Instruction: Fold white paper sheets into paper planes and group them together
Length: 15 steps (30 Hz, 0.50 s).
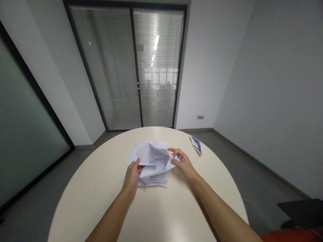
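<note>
A creased, partly folded sheet of white paper (156,164) is held between my two hands, above the middle of the round table. My left hand (133,174) grips its left edge, thumb on top and fingers underneath. At the right corner of the sheet, my right hand (182,162) pinches the paper between thumb and fingers. More white paper (160,181) lies flat on the tabletop beneath the held sheet; how many sheets it is I cannot tell.
The round cream table (96,198) fills the foreground. A small folded paper (196,145) sits near its far right edge. Beyond stand glass doors with blinds (118,74). A dark flat object (302,211) is at the lower right, off the table.
</note>
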Each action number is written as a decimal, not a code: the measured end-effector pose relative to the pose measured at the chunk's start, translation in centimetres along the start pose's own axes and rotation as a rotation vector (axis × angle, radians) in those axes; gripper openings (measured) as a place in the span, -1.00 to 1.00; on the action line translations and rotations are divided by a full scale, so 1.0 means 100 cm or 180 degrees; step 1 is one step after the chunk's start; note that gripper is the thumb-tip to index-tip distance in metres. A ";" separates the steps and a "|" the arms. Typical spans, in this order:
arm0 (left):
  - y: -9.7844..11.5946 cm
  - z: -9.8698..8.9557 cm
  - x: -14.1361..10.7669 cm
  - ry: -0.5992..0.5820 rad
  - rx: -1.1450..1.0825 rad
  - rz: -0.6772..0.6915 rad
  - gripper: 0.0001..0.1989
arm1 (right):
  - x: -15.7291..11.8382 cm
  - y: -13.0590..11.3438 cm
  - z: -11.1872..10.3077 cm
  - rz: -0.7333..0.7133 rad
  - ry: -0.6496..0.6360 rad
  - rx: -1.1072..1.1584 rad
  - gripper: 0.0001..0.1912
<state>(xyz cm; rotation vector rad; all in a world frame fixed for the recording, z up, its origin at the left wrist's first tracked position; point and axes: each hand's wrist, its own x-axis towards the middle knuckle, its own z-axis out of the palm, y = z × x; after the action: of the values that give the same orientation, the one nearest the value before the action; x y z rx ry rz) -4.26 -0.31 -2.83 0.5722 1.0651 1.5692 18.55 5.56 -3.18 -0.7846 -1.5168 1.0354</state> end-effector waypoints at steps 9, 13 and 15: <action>0.005 -0.004 0.002 0.0289 -0.0226 -0.0032 -0.73 | -0.002 -0.006 -0.006 0.0009 -0.0640 -0.0037 -0.60; 0.007 0.001 -0.001 0.0155 -0.0396 -0.0187 -0.69 | -0.002 -0.004 -0.004 0.0016 -0.0260 -0.0152 -0.57; 0.009 0.003 -0.004 0.0048 -0.0396 -0.0244 -0.68 | -0.001 -0.002 -0.004 0.0187 -0.0235 -0.0133 -0.64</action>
<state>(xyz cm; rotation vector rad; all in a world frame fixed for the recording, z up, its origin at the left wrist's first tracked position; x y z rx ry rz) -4.35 -0.59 -1.82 0.4308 0.9817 1.5625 18.96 5.48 -3.04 -0.8324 -1.5907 1.0895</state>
